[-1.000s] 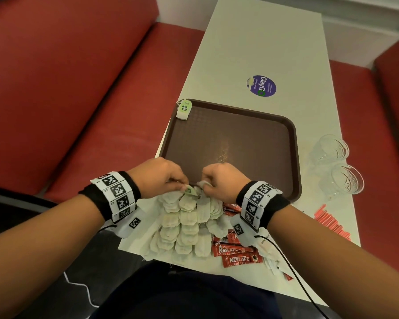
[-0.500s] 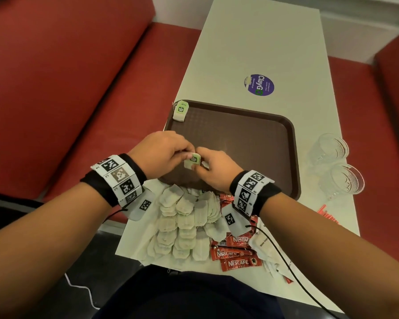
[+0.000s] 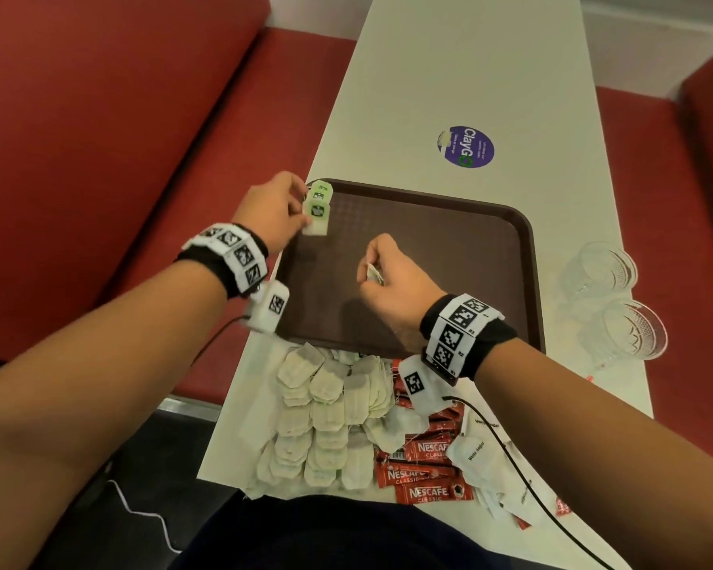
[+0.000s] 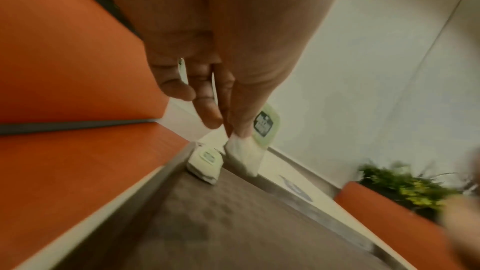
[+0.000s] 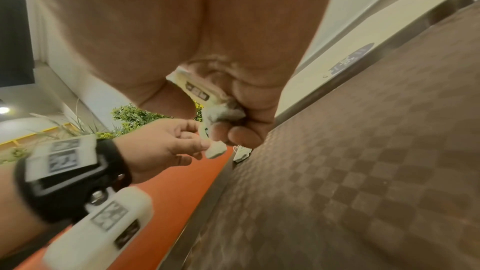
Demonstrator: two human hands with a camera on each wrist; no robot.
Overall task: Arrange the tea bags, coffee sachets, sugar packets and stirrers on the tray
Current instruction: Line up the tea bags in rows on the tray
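A brown tray (image 3: 429,248) lies on the white table. One green-tagged tea bag (image 3: 320,190) rests in the tray's far-left corner. My left hand (image 3: 301,218) pinches a second tea bag (image 3: 316,220) just in front of it, slightly above the tray. In the left wrist view that bag (image 4: 244,155) hangs from my fingertips beside the lying tea bag (image 4: 206,163). My right hand (image 3: 371,269) hovers over the tray's middle, fingers curled round another tea bag (image 5: 223,110). A pile of tea bags (image 3: 326,413), red coffee sachets (image 3: 425,475) and white sugar packets (image 3: 476,452) lie near me.
Two clear glasses (image 3: 601,269) (image 3: 634,331) stand right of the tray. A purple sticker (image 3: 466,146) marks the table beyond it. Red benches (image 3: 99,137) run along both sides. My right arm covers most of the stirrers.
Both hands have left the tea bag pile and moved over the tray. The left carried a tea bag to the far-left corner; the right drew apart toward the tray's middle with another.
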